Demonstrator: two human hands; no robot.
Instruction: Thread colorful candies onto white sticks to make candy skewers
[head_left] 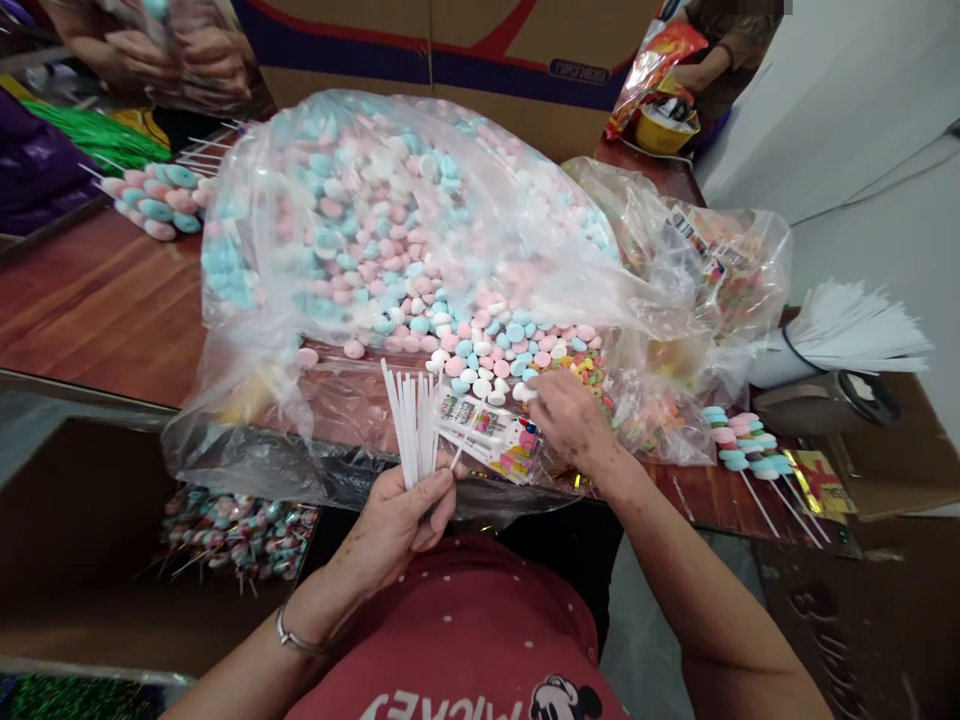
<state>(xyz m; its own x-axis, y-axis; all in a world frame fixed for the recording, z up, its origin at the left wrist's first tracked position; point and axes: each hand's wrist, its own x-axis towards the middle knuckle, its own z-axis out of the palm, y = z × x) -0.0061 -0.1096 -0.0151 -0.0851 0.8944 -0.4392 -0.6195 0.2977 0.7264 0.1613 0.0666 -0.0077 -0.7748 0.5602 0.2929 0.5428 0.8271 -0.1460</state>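
Note:
My left hand (409,505) is closed around a bundle of thin white sticks (411,415) that fan upward. One more stick (459,452) slants out by its thumb. My right hand (574,415) is at the edge of a candy pile, fingers curled together at a white marshmallow (523,392). Pink, blue and white marshmallows (480,350) spill from a large clear plastic bag (300,300). Small ring-shaped gummies (589,368) lie partly under my right hand. Between both hands are printed wrappers (491,435).
Finished marshmallow skewers (742,440) lie at right, others (161,200) at left. A holder of white sticks (772,360) stands beside a dark cup (825,400). An open carton (75,550) of wrapped skewers sits below left. Other people's hands (180,60) work across the table.

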